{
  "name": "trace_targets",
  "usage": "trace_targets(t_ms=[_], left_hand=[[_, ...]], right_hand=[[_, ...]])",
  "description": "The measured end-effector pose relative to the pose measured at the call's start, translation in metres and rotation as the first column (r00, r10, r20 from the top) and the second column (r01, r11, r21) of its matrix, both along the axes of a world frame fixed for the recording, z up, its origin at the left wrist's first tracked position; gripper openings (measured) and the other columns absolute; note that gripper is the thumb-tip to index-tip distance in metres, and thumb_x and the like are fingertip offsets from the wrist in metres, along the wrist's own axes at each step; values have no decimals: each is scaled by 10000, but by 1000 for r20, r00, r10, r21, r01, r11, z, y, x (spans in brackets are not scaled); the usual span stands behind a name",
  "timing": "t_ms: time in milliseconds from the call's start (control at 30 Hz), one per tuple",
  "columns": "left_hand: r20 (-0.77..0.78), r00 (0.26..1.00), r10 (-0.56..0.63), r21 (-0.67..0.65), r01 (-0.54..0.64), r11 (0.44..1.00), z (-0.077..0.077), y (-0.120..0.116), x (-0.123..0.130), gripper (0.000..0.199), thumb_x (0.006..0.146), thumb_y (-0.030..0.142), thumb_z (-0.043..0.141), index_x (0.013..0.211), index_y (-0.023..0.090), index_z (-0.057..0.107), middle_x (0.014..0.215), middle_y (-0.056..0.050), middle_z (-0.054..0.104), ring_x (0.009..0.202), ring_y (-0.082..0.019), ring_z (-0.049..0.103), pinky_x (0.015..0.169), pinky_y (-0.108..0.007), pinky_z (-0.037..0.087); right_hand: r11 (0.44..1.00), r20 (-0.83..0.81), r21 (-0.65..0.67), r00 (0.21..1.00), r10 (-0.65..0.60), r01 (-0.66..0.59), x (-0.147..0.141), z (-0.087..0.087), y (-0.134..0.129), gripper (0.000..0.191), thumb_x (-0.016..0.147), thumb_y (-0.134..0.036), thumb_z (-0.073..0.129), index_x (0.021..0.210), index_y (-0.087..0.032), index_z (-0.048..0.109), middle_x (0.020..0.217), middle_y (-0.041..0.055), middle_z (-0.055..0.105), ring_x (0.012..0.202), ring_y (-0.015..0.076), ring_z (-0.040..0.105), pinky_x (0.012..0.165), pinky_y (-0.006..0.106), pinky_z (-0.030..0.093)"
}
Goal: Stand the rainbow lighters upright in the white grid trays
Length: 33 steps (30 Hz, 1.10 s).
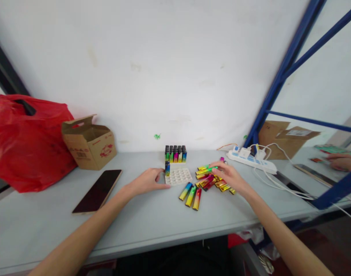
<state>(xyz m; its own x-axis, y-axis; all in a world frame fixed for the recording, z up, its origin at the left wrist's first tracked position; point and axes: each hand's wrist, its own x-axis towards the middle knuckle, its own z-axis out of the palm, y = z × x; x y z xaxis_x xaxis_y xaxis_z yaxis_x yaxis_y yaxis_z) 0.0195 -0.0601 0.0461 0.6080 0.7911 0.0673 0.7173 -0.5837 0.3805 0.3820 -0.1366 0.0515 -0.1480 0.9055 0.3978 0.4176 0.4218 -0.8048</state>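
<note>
My left hand (pixel 149 180) rests at the left side of a white tray (pixel 182 176) with rows of round holes, thumb along its front corner and fingers at its left edge. One or two blue lighters (pixel 167 168) stand upright in the tray's left column. My right hand (pixel 229 177) is over a loose pile of shiny coloured lighters (pixel 207 181), its fingertips closed on a green lighter (pixel 211 170). Three more lighters (pixel 189 195) lie side by side in front of the tray. Behind the tray stands a block of upright lighters (pixel 175 154) in several colours.
At left are a phone (pixel 97 191), an open cardboard box (pixel 91 143) and a red plastic bag (pixel 31 142). A white power strip (pixel 253 161) with cables lies at right, beside a blue metal frame (pixel 274 92). Another person's hand (pixel 343 161) shows at far right.
</note>
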Motion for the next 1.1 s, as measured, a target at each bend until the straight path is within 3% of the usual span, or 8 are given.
trace_targets(t_ms=[133, 267, 333, 467, 633, 833, 933, 1100], left_hand=[[-12, 1000, -1, 14, 1, 1000, 0, -1, 0, 589, 757, 773, 633, 874, 199, 567, 731, 15, 578, 636, -174, 527, 563, -276, 326], [0, 1000, -5, 7, 5, 1000, -2, 1, -2, 586, 763, 757, 641, 906, 191, 591, 719, 23, 576, 624, -167, 527, 556, -270, 321], [8, 1000, -9, 7, 9, 1000, -3, 2, -2, 587, 759, 751, 650, 909, 186, 596, 730, 21, 582, 625, -164, 529, 561, -269, 327], [16, 1000, -19, 26, 19, 999, -3, 2, -1, 578, 759, 753, 647, 879, 191, 590, 717, 24, 577, 618, -157, 513, 565, -269, 324], [14, 1000, -14, 17, 14, 1000, 0, -1, 0, 596, 750, 774, 636, 867, 192, 590, 714, 21, 576, 612, -155, 509, 558, -272, 317], [-4, 1000, -11, 20, 11, 1000, 3, -3, 1, 576, 757, 756, 643, 865, 193, 586, 738, 10, 592, 626, -163, 517, 570, -274, 332], [-8, 1000, -9, 16, 9, 1000, 4, -3, 2, 577, 758, 761, 636, 850, 195, 579, 736, 8, 594, 620, -165, 518, 568, -277, 332], [-5, 1000, -4, 18, 4, 1000, 4, -3, 2, 569, 751, 746, 651, 875, 193, 598, 736, 9, 597, 618, -163, 517, 564, -274, 333]], right_hand=[[981, -460, -159, 887, 24, -109, -41, 27, 58, 376, 768, -541, 803, 901, -199, 718, 1101, 75, 741, 1075, 230, 678, 990, 404, 543], [962, -645, -137, 758, 96, -238, -84, 31, 97, 427, 702, -529, 856, 852, -200, 630, 915, 56, 763, 881, 202, 720, 873, 381, 580], [957, -624, -141, 773, 113, -254, -98, 20, 102, 454, 713, -560, 832, 875, -206, 599, 829, 32, 747, 783, 187, 712, 779, 346, 585], [971, -416, -90, 894, 164, -220, -105, 0, 97, 419, 831, -594, 703, 956, -218, 564, 684, -35, 657, 614, 134, 636, 604, 248, 518], [959, -370, -171, 916, 152, -228, -100, -2, 91, 400, 886, -620, 606, 1016, -261, 485, 597, -113, 490, 401, 69, 322, 397, 181, 285], [912, -361, -382, 933, -1, -147, -111, -4, 85, 585, 932, -702, 416, 626, -205, 450, 497, -88, 244, 420, 65, 185, 416, 214, 149], [934, -371, -349, 926, -71, -68, -118, -6, 82, 565, 950, -598, 415, 534, -227, 322, 476, -72, 228, 426, 71, 170, 423, 232, 133], [949, -372, -309, 927, -57, -66, -122, -7, 78, 467, 949, -430, 363, 528, -237, 304, 463, -67, 222, 422, 83, 150, 422, 244, 132]])
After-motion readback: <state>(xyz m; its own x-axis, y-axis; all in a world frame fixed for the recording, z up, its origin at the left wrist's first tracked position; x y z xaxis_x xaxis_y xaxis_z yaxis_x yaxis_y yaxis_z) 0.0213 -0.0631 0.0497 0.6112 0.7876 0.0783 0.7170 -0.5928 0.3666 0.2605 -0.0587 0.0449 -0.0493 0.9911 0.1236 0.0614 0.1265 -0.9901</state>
